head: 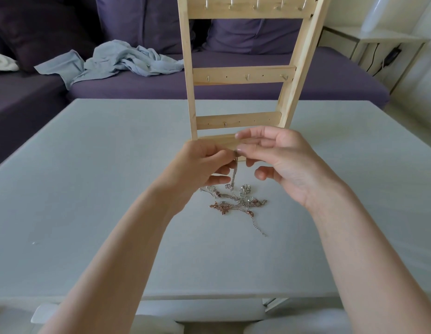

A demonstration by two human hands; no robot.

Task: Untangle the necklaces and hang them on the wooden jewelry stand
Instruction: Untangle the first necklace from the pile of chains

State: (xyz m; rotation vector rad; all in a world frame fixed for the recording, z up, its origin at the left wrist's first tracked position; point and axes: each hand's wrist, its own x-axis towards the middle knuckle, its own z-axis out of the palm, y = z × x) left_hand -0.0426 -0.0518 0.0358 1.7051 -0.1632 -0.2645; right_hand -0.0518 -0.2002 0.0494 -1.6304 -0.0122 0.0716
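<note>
A tangle of silver and rose-gold necklaces [236,201] lies on the grey table [89,189], just in front of the wooden jewelry stand [243,75]. The stand is upright, with three crossbars carrying small metal hooks. A silver chain [234,173] rises from the tangle to my fingers. My left hand [202,165] pinches the chain's upper end. My right hand [282,162] meets it there, thumb and forefinger pinching the same end, its other fingers spread. Both hands hover above the tangle, in front of the stand's base.
A purple sofa [233,83] runs behind the table, with a crumpled light-blue cloth [118,60] on it. A white side table [388,47] with cables stands at the right. The table's near edge is low in the view.
</note>
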